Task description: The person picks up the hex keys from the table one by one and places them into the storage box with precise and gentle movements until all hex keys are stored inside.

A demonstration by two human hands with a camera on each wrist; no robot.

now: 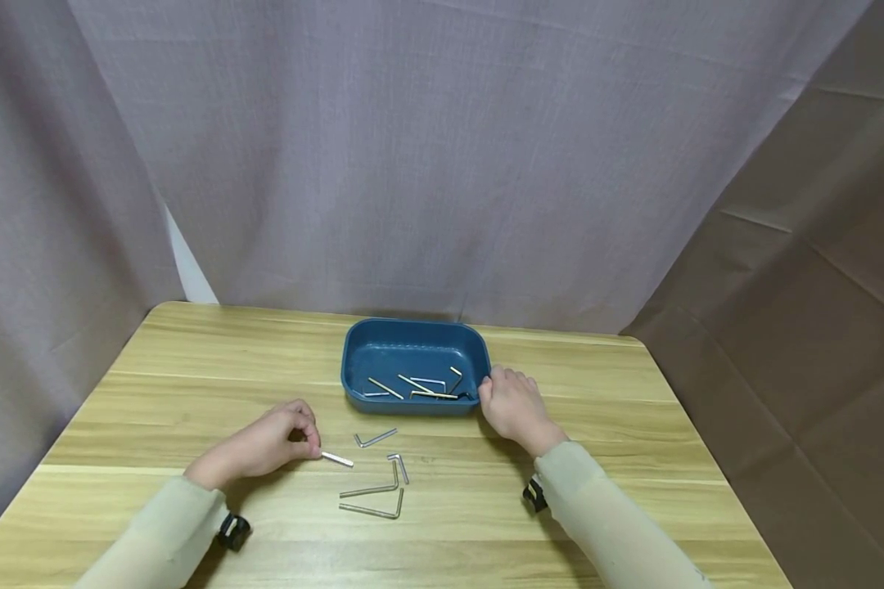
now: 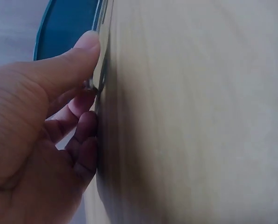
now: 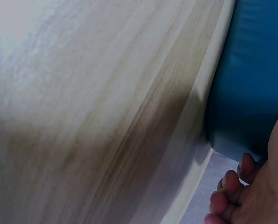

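My left hand (image 1: 309,446) pinches one end of a small silver hex key (image 1: 336,459) that lies on the wooden table (image 1: 633,458). In the left wrist view the thumb (image 2: 78,51) and fingers squeeze the key (image 2: 98,77) against the tabletop. My right hand (image 1: 491,386) holds the right front corner of a blue tray (image 1: 354,352), thumb at the rim. Its curled fingertips (image 3: 225,186) sit beside the tray's wall (image 3: 251,84). Several hex keys (image 1: 416,386) lie inside the tray.
Several more hex keys lie loose in front of the tray: one (image 1: 376,438) close to it, a short one (image 1: 399,466), and two long ones (image 1: 372,491) (image 1: 372,511) nearer me. A grey curtain (image 1: 442,164) hangs right behind the table.
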